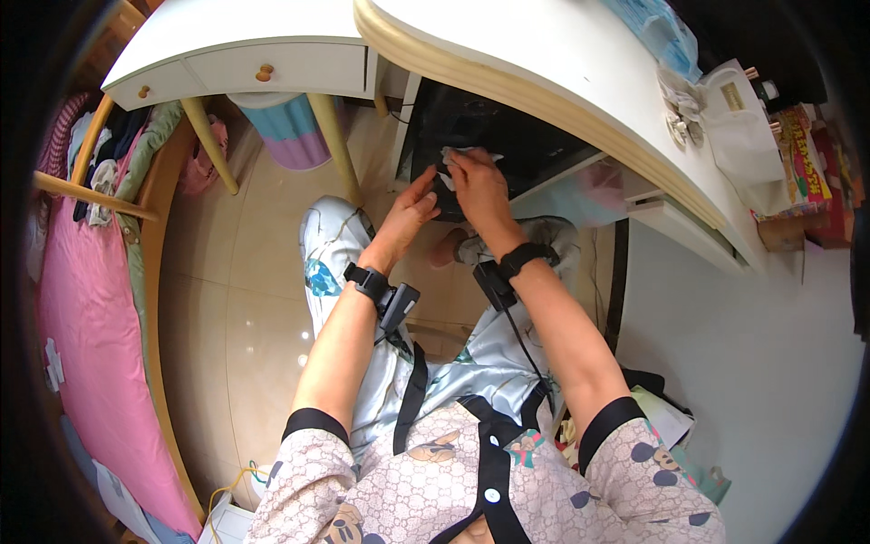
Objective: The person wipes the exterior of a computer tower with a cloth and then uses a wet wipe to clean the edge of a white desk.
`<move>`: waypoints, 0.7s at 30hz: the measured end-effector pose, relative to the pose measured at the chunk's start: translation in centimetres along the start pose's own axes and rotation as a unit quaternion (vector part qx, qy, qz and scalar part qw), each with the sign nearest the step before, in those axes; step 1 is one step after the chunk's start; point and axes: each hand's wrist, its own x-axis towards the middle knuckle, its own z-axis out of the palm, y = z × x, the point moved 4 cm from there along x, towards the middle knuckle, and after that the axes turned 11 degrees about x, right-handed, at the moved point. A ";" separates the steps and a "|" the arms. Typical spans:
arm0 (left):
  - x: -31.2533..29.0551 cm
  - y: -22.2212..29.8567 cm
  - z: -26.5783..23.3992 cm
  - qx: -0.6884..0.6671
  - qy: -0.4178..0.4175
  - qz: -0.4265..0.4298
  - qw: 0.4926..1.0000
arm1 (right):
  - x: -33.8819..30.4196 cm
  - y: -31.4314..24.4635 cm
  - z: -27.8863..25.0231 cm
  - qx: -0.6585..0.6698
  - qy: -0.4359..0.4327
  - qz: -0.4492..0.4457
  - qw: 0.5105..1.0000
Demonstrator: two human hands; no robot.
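Note:
Both my hands reach forward under the curved edge of a white desk (507,68), at the front of a black box-shaped computer case (494,136). My right hand (480,186) pinches a small white crumpled cloth or tissue (458,159) against the case's dark face. My left hand (410,207) rests just beside it, fingers bent, touching the lower part of the case; whether it also grips the cloth is unclear. Each wrist carries a black band with a small black device (394,297), and a cable runs down from the right one.
A white drawer table (245,63) with yellow legs stands at the back left, a striped bin beneath it. A bed with pink bedding (82,299) lies on the left. The desk's top holds white bags and colourful boxes (807,154) at the right. My knees in light patterned trousers sit below.

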 end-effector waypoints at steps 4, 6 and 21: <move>0.3 -0.9 -0.6 -0.015 -0.036 0.012 0.999 | 0.2 -1.8 1.5 -0.055 -0.060 -0.072 0.994; -0.1 0.1 0.1 -0.008 -0.035 0.007 0.999 | -0.1 -1.3 1.2 -0.076 -0.073 -0.088 0.991; -0.4 0.8 0.3 0.013 -0.033 0.016 0.999 | -0.4 -1.8 -1.3 -0.148 -0.010 -0.077 0.986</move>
